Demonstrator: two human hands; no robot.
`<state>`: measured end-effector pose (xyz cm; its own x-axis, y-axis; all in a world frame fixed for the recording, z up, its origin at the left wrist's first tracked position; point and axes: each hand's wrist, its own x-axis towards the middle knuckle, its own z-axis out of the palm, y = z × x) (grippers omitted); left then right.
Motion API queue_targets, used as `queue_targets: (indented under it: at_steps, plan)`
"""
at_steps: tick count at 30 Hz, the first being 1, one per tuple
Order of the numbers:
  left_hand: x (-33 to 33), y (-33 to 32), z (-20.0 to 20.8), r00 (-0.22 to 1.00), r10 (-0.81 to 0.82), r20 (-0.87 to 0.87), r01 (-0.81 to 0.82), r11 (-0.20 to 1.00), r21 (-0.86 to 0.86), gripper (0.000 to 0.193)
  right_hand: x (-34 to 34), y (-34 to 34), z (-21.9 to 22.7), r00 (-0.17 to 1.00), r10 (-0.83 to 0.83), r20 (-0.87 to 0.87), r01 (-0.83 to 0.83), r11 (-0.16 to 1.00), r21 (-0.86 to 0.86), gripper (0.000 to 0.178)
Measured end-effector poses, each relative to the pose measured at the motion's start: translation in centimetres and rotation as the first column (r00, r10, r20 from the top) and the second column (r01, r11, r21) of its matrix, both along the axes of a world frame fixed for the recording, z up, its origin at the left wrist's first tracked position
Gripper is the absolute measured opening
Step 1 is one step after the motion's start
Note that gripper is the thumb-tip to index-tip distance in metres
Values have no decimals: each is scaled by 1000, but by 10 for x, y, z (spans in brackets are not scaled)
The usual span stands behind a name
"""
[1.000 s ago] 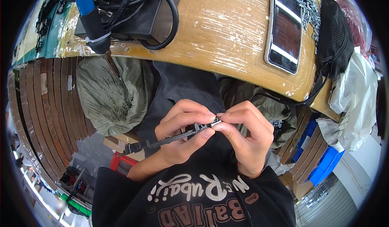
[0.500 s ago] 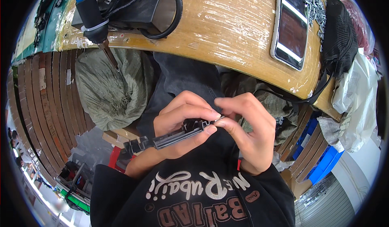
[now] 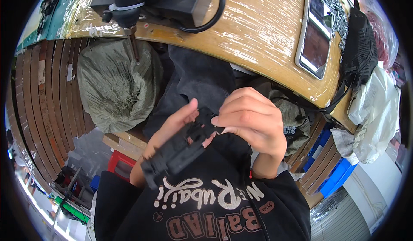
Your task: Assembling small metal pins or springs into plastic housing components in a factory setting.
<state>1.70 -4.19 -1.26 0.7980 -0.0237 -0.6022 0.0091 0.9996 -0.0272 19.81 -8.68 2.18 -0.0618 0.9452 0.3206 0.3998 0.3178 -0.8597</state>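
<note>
A long black plastic part (image 3: 178, 150), smeared by motion, lies tilted above my lap, with hollows and a cut-out near its upper end. My left hand (image 3: 174, 122) holds it from behind; the thumb stands up beside it and the other fingers are mostly hidden. At its upper right end, my right hand (image 3: 254, 120) is closed in a pinch, thumb against forefinger. A tiny dark bit shows between those fingertips, too small to name. Whether it is joined to the part I cannot tell.
Over the near table edge hangs a soldering-iron-like tool (image 3: 132, 38) beside a black box (image 3: 172, 8) with cables. On the film-covered table (image 3: 258, 30) lie a phone (image 3: 316, 38) and many screws (image 3: 337, 13). Below stand a grey-green sack (image 3: 116, 86) and stacked brown boards (image 3: 47, 94).
The black part has turned, showing a broader face, and dropped slightly. My left thumb has lifted off it. My right hand has shifted a little up and left; the view has moved slightly.
</note>
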Motion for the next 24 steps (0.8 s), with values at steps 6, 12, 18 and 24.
queue_targets:
  at_steps: [6,12,18,24]
  plan:
    - [-14,17,0,927,-58,371,21,994,103,34,-12,12,-16,968,134,-211,-172,969,-178,14]
    - [-18,19,-10,908,416,-51,-233,602,763,11,-42,18,-18,930,-239,-280,77,870,-488,15]
    - [-14,31,-4,787,609,-94,-222,422,879,7,-67,10,-7,711,-400,-578,-335,531,-779,30]
    - [-12,39,5,771,636,-40,-233,340,911,6,-75,14,-5,724,-413,-552,-251,588,-769,26]
